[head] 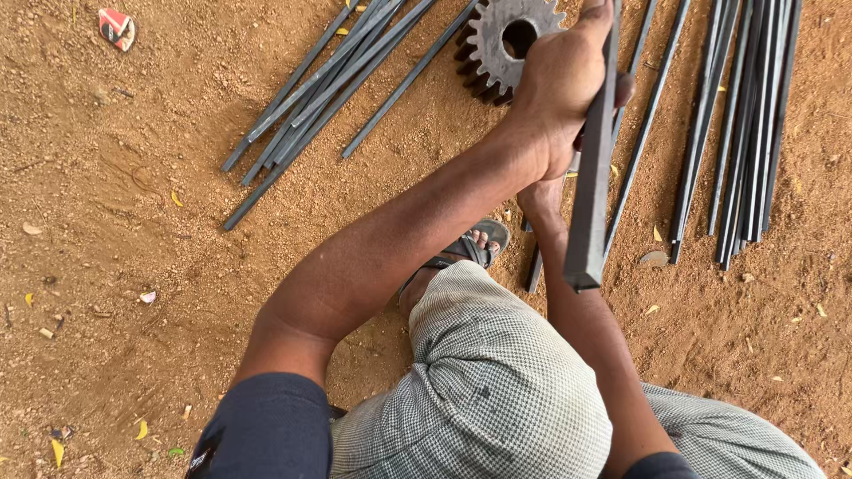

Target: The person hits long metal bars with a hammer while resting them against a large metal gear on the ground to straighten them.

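My left hand (561,82) is closed around a long flat dark steel bar (590,213), held up off the ground with its cut end pointing back toward me. A toothed steel gear (508,37) lies on the dirt just beyond and left of that hand. My right hand (542,197) reaches up under the left wrist and is mostly hidden behind it. I cannot see what it grips. My knee in checked cloth (497,381) and a sandalled foot (469,248) sit below the arms.
A fan of thin steel rods (324,84) lies on the sandy ground at upper left. Another bundle of rods (750,124) lies at upper right. A small red packet (116,27) is at top left, and a stone (654,259) sits near the rod ends.
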